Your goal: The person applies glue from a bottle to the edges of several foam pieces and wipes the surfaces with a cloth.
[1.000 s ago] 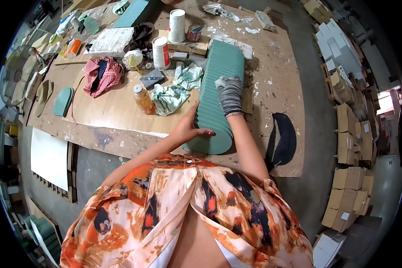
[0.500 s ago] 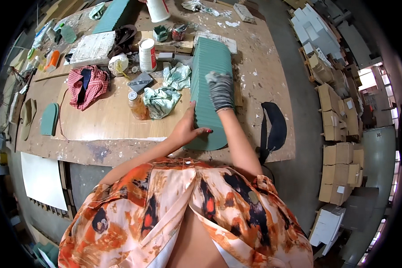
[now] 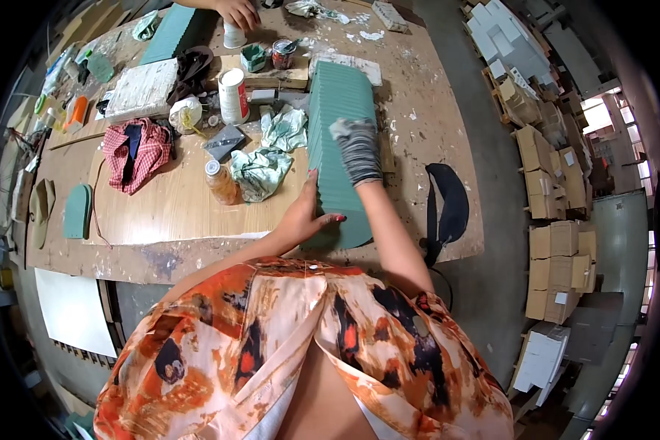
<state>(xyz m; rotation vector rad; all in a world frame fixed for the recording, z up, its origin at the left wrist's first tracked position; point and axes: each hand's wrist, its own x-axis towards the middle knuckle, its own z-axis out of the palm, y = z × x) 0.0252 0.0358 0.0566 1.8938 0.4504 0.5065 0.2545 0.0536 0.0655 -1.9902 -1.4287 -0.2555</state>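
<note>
A long green ribbed piece point(image 3: 339, 92) with a rounded near end lies lengthwise on the workbench in front of me. My left hand point(image 3: 306, 214) grips its near left edge, fingers along the side and thumb over the end. A grey striped knit covering like a sock or glove wraps my right hand point(image 3: 358, 150), which presses on the ribbed top; its fingers are hidden inside. Left of the piece lie crumpled green-stained cloths point(image 3: 260, 174), a grey block point(image 3: 225, 142) and a jar of amber liquid point(image 3: 221, 183).
A white can point(image 3: 233, 97), small paint tins point(image 3: 283, 54) and a red checked cloth point(image 3: 141, 154) sit further left. Another person's hand point(image 3: 237, 13) is over a white container point(image 3: 234, 35) at the far side. A black pouch point(image 3: 447, 205) lies at right; boxes point(image 3: 554, 264) stand beyond the aisle.
My gloved right hand has shifted slightly left on the ribbed piece; my left hand keeps its hold. Across the bench, the white container has come down and the other person's hand now shows above it.
</note>
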